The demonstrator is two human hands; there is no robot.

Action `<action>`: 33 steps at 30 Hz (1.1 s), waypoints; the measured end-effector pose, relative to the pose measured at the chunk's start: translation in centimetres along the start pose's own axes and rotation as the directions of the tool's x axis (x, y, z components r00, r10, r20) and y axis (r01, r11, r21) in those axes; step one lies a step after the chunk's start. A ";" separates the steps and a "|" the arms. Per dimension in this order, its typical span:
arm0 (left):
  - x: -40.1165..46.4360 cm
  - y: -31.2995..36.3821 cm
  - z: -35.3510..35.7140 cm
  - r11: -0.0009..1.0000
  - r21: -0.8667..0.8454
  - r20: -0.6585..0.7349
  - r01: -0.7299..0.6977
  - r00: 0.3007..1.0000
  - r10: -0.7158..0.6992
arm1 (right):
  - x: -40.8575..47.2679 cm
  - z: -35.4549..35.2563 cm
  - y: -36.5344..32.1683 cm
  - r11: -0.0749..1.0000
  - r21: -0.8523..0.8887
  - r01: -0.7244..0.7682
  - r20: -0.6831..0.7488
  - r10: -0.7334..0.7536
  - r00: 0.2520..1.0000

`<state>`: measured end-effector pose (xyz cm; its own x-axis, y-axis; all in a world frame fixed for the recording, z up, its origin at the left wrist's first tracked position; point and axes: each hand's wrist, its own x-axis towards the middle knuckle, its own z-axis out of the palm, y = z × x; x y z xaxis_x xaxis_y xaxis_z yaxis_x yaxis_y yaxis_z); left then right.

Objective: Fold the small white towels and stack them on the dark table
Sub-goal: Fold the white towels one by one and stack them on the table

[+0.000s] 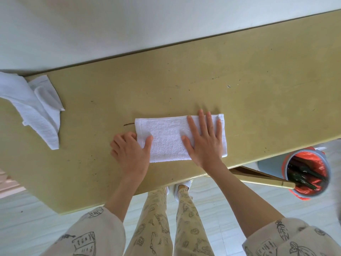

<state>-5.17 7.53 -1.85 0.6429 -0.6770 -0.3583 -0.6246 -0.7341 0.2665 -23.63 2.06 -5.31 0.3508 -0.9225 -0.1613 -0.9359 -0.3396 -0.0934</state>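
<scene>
At frame centre the folded towel (pixel 177 138) lies on the bench (pixel 258 85); our right hand (pixel 205 140) presses flat, left hand (pixel 130 152) pinches its left edge — lifting carelessly could skew the fold.

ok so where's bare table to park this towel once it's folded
Bare patches: the table right of the folded towel, out to its right end, and the strip between that towel and the wall edge. Also the gap between it and the loose towels on the left. Crowded: the left end, and under the left hand and right hand.
</scene>
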 end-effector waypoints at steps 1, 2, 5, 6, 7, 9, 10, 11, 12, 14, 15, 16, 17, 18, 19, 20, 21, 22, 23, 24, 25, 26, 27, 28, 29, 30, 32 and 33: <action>0.0 0.5 -0.1 0.999 -0.032 0.026 0.042 0.999 -0.042 | 0.0 0.0 0.0 1.000 -0.001 -0.002 0.004 0.002 1.000; 0.1 0.8 -0.1 0.995 -0.062 0.052 0.073 0.996 -0.069 | 0.0 0.0 0.0 1.000 -0.002 -0.003 0.007 0.003 1.000; 0.5 1.5 -0.4 0.992 -0.111 0.108 0.056 0.993 -0.044 | 0.0 0.1 0.1 1.000 0.002 -0.003 0.013 0.003 1.000; 0.7 1.5 -0.6 0.985 -0.168 0.116 0.044 0.993 -0.025 | 0.0 0.1 0.1 1.000 0.005 -0.003 0.014 0.003 1.000; 0.8 1.6 -0.8 0.967 -0.249 0.138 0.056 0.990 -0.022 | 0.0 0.1 0.1 1.000 0.008 -0.005 0.016 0.004 1.000; 1.3 1.6 -1.2 0.905 -0.400 0.214 0.145 0.975 -0.062 | 0.0 0.1 0.1 1.000 0.009 -0.007 0.015 0.007 1.000; 1.6 1.6 -1.3 0.860 -0.466 0.264 0.209 0.960 -0.090 | -0.1 0.1 0.1 1.000 0.009 -0.007 0.011 0.007 1.000; 1.8 1.5 -1.5 0.811 -0.523 0.306 0.263 0.946 -0.109 | -0.1 0.1 0.1 1.000 0.009 -0.007 0.008 0.007 1.000; 2.1 1.4 -1.6 0.773 -0.556 0.336 0.306 0.933 -0.128 | -0.1 0.1 0.1 1.000 0.007 -0.009 0.006 0.009 1.000; 2.2 1.6 -2.0 0.746 -0.547 0.380 0.379 0.907 -0.182 | 0.1 0.1 0.0 1.000 0.006 -0.023 0.010 0.023 1.000; 2.1 1.9 -2.2 0.749 -0.524 0.395 0.406 0.895 -0.209 | 0.2 0.0 -0.2 1.000 0.007 -0.030 0.016 0.030 0.999; 2.1 1.9 -2.3 0.748 -0.510 0.395 0.424 0.888 -0.235 | 0.3 -0.1 -0.3 0.999 0.009 -0.036 0.024 0.036 0.999; 1.9 2.1 -2.4 0.743 -0.501 0.395 0.443 0.881 -0.259 | 0.3 -0.2 -0.3 0.999 0.009 -0.040 0.041 0.040 0.998; 1.8 2.2 -2.4 0.746 -0.496 0.385 0.444 0.883 -0.269 | 0.3 -0.3 -0.3 0.999 0.011 -0.041 0.064 0.041 0.997; 1.7 2.2 -2.3 0.764 -0.495 0.351 0.414 0.900 -0.261 | 0.4 -0.5 -0.3 0.999 0.021 -0.038 0.078 0.037 0.996; 1.6 2.2 -2.2 0.790 -0.495 0.299 0.361 0.925 -0.236 | 0.4 -0.7 -0.3 0.999 0.041 -0.031 0.071 0.028 0.997; 1.5 2.3 -2.3 0.816 -0.498 0.237 0.293 0.951 -0.197 | 0.4 -1.0 -0.1 0.997 0.076 -0.017 0.050 0.013 0.999; 1.4 2.4 -2.4 0.837 -0.499 0.179 0.225 0.972 -0.154 | 0.4 -1.5 0.1 0.992 0.124 0.003 0.021 -0.006 1.000; 1.2 2.6 -2.8 0.854 -0.496 0.121 0.158 0.986 -0.112 | 0.2 -2.1 0.3 0.983 0.182 0.019 -0.019 -0.016 1.000; 1.0 2.9 -3.1 0.868 -0.487 0.070 0.099 0.995 -0.074 | 0.1 -2.6 0.7 0.968 0.250 0.029 -0.069 -0.012 0.998; 0.8 3.2 -3.4 0.880 -0.473 0.023 0.043 0.999 -0.036 | -0.2 -3.2 1.1 0.944 0.328 0.038 -0.125 0.004 0.992; 0.6 3.6 -3.7 0.885 -0.465 -0.020 -0.004 1.000 -0.006 | -0.5 -3.8 1.2 0.909 0.416 0.031 -0.170 0.044 0.985; 0.4 3.9 -4.1 0.885 -0.463 -0.064 -0.056 0.998 0.029 | -0.8 -4.3 1.1 0.858 0.513 -0.006 -0.169 0.108 0.980; 0.2 4.3 -4.4 0.881 -0.462 -0.102 -0.105 0.993 0.065 | -1.1 -4.8 1.0 0.789 0.612 -0.056 -0.127 0.169 0.977; -0.2 4.8 -4.5 0.880 -0.450 -0.127 -0.154 0.986 0.107 | -1.5 -5.2 1.1 0.706 0.695 -0.137 -0.042 0.230 0.972; -0.6 5.2 -4.2 0.878 -0.439 -0.137 -0.192 0.980 0.147 | -1.6 -5.5 1.1 0.603 0.759 -0.247 0.077 0.292 0.953; -3.3 8.8 -1.7 0.867 -0.414 -0.101 -0.277 0.961 0.258 | -2.3 -5.8 4.4 0.411 0.800 -0.437 0.273 0.400 0.875; -4.9 10.9 -0.4 0.865 -0.401 -0.071 -0.300 0.952 0.298 | -2.6 -5.7 6.4 0.379 0.793 -0.477 0.317 0.413 0.854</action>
<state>-14.97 2.79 3.16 0.4578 -0.8667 -0.1980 -0.5557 -0.4528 0.6973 -30.73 1.22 0.15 -0.0769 -0.8698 -0.4873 -0.4971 0.4571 -0.7375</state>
